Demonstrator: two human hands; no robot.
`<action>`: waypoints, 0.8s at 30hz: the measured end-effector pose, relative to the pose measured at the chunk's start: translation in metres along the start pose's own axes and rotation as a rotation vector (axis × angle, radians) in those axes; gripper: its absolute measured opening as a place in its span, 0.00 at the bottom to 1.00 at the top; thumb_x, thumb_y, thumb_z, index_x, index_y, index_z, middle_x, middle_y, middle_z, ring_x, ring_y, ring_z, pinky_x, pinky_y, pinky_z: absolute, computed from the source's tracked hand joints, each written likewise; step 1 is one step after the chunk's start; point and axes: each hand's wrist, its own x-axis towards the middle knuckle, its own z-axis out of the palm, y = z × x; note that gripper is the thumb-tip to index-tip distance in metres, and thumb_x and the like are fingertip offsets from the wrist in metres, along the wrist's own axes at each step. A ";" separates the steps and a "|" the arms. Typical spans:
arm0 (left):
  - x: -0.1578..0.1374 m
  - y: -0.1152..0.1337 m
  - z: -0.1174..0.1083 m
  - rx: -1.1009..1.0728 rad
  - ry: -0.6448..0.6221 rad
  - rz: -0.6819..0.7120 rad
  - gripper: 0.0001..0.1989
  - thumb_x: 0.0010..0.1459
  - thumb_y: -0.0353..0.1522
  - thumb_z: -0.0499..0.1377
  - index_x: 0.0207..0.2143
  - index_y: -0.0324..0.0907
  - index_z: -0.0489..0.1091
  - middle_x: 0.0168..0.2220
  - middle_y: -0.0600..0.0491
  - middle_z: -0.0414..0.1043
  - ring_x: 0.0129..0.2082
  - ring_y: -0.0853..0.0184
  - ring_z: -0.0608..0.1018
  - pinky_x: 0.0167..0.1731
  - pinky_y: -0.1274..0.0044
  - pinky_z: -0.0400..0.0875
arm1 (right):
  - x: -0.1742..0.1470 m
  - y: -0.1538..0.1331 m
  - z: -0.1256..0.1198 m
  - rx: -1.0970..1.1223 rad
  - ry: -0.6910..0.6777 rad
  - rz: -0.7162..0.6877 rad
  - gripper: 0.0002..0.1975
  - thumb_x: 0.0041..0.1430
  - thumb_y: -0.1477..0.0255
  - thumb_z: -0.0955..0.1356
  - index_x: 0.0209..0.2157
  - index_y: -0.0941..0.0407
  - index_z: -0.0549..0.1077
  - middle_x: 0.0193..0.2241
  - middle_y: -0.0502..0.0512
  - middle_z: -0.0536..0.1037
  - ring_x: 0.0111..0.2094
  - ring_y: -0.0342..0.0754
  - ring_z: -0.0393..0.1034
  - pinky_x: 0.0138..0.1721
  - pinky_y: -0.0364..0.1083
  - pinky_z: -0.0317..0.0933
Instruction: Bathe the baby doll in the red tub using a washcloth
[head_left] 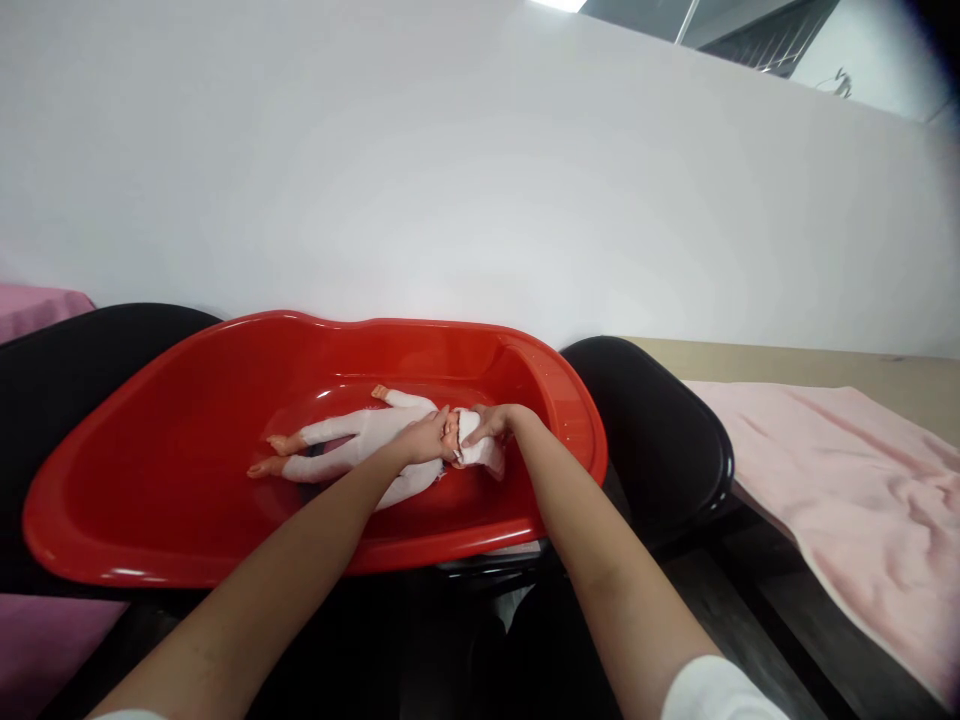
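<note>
A baby doll (382,432) in a white outfit lies on its back in a red baby bathtub (150,480), bare feet to the left and head to the right. White fabric that looks like a cap (474,440) covers the top of its head. My left hand (426,438) is closed at the doll's chin and cheek, partly covering its face. On the head's far side, my right hand (495,422) grips the white cap, thumb over the fabric. The fingers of both hands are partly hidden.
The tub rests across black seats, one black seat (652,430) showing at the right and another (97,345) at the left. A pink cloth (847,470) is spread at the right; more pink fabric (37,310) lies far left. Behind the tub rises a white wall (450,170).
</note>
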 end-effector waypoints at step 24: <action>-0.010 0.010 -0.010 -0.028 -0.033 0.014 0.56 0.40 0.51 0.70 0.68 0.44 0.53 0.70 0.39 0.55 0.64 0.46 0.67 0.61 0.63 0.62 | -0.033 -0.020 -0.002 0.027 -0.172 0.143 0.39 0.36 0.55 0.82 0.50 0.57 0.77 0.36 0.63 0.85 0.41 0.62 0.81 0.41 0.52 0.74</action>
